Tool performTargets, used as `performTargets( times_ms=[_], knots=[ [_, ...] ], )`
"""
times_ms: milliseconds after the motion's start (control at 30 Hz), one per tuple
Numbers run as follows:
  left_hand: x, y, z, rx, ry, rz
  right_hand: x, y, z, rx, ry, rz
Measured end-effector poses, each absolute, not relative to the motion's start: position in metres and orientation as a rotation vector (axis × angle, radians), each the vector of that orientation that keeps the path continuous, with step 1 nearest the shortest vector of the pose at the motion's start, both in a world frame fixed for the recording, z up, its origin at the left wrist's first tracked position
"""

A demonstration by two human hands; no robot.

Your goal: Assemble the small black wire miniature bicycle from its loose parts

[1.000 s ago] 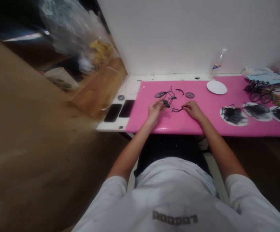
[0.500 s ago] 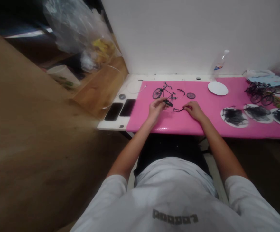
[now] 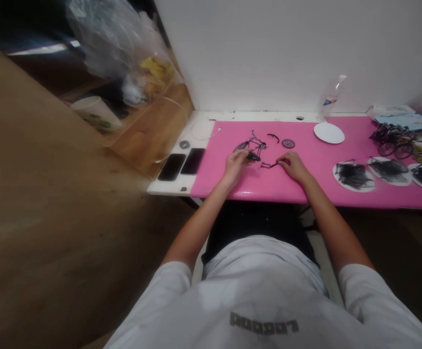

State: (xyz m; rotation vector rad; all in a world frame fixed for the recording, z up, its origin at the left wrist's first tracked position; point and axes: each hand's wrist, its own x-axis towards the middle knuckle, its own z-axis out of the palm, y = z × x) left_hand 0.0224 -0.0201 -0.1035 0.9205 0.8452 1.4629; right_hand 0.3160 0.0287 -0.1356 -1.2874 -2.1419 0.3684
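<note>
A small black model bicycle (image 3: 257, 145) is pinched at its lower part by the closed fingers of my left hand (image 3: 235, 165). Its front wheel looks narrow, tilted away from the camera. My right hand (image 3: 294, 165), also closed, grips one end of a thin black bicycle part (image 3: 267, 165) with a small frame-like loop, lying just below the bicycle. Behind the hands, a curved black piece (image 3: 273, 137) and a loose spoked wheel (image 3: 288, 143) rest on the pink table cover (image 3: 254, 189).
Two phones (image 3: 171, 167) lie at the left. An upturned-looking white plate (image 3: 329, 133) and a clear bottle (image 3: 331, 99) stand at the back. To the right are plates of black parts (image 3: 354, 175) and a cluster of model bicycles (image 3: 393, 140). A white wall (image 3: 287, 53) rises behind.
The bicycle has tilted in my left hand, and its front wheel now appears narrower. My left fingers have drawn closer together on it. My right hand stays nearly still.
</note>
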Motion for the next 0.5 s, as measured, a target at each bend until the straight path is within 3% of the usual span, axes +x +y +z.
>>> performTargets(
  times_ms=[500],
  knots=[
    [0.022, -0.018, -0.118, 1.399, 0.877, 1.472, 0.320, 0.034, -0.145, -1.214, -2.114, 0.336]
  ],
)
